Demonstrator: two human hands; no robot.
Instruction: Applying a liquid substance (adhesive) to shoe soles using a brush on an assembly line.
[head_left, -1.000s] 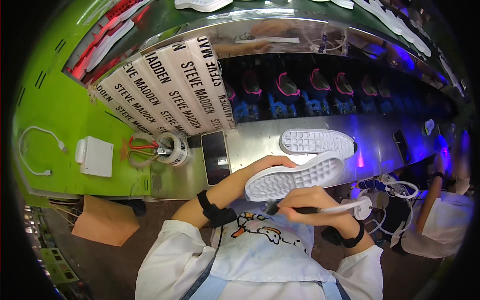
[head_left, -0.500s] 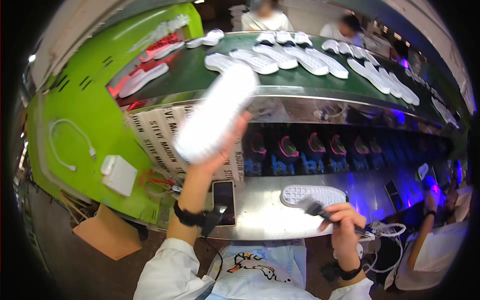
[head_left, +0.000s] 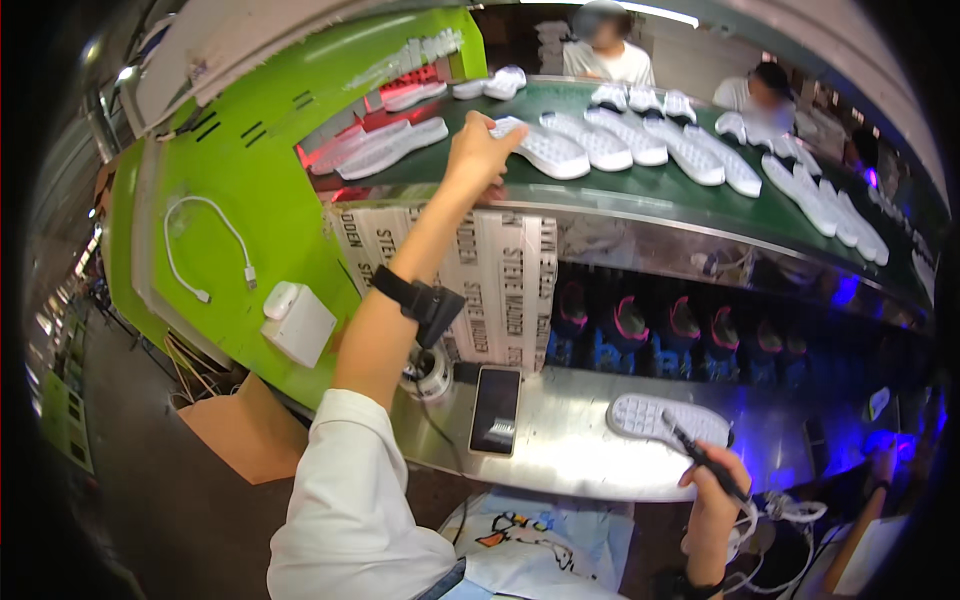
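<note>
My left hand reaches up to the green conveyor belt, its fingers closed at the near-left end of a white shoe sole. More white soles lie beside that one in a slanted row. To the left, two white soles rest side by side in red light. In my right hand is a slim black-handled tool with a greyish tip; its exact kind is unclear. The tip is over another white sole, tread side up on the metal bench.
A phone and a jar stand left on the bench. A white box and a cable are on the green machine. A cardboard box is below. Other people work across the belt and at right.
My left hand has let go of the sole it carried and is now at another on the belt. A second sole lies in the red light. My right hand keeps its tool.
</note>
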